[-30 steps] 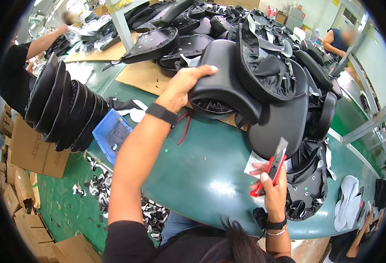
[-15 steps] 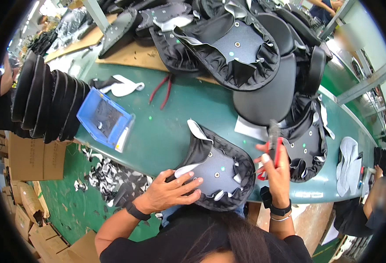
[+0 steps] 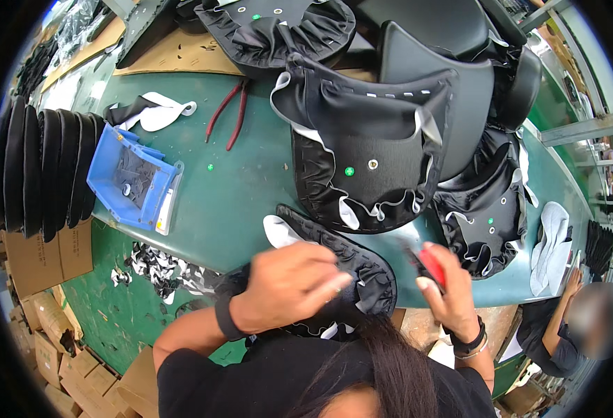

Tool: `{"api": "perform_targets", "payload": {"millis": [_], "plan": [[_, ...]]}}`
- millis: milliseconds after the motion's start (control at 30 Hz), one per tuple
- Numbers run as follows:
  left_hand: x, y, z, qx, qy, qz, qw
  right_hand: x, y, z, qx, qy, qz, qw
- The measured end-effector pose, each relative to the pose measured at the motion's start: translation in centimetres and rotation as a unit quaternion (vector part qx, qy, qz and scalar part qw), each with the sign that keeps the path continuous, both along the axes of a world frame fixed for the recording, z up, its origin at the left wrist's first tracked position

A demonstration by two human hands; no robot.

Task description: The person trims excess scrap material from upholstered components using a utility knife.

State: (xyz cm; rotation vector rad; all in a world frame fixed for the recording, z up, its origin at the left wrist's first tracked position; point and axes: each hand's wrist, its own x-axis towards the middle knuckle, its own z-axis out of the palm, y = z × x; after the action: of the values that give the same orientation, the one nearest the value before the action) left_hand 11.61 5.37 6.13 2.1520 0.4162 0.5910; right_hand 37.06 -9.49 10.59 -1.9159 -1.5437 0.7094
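Observation:
A black padded seat panel (image 3: 372, 275), with gathered cover edges and white fabric tabs, lies tilted against the near table edge. Over its left part is my left hand (image 3: 289, 285), fingers curled in toward the thumb; anything between them is hidden. My right hand (image 3: 452, 289) is closed around a red-handled hand tool (image 3: 431, 266) with a grey head, smeared by motion, just right of the panel. Beyond them another black seat panel (image 3: 369, 167) rests underside up, showing a metal eyelet, a green dot and loose white tabs.
Red-handled pliers (image 3: 228, 115) lie on the green table (image 3: 250, 177). A blue bin (image 3: 108, 184) of small dark pieces stands left, beside stacked black pads (image 3: 45, 167). More seat panels (image 3: 484, 209) crowd the right. Grey cloth (image 3: 550, 244) lies near a co-worker (image 3: 564, 327). Scraps (image 3: 160, 272) litter the floor.
The far seat panel has slid toward me and turned. My left hand has lifted from flat on the near panel and curled its fingers. That panel now tilts more. My view has shifted.

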Motion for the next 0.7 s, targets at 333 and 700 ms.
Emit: {"api": "perform_targets", "payload": {"millis": [333,700], "plan": [[7.0,9.6,-0.4,-0.331,-0.091,0.211,0.915,-1.1,3.8,-3.0,0.114,0.276,-0.226,0.927],[7.5,11.8,6.4,0.077,-0.057,-0.041,0.995,0.0,3.9,-0.3,0.033,0.282,-0.202,0.937]]}}
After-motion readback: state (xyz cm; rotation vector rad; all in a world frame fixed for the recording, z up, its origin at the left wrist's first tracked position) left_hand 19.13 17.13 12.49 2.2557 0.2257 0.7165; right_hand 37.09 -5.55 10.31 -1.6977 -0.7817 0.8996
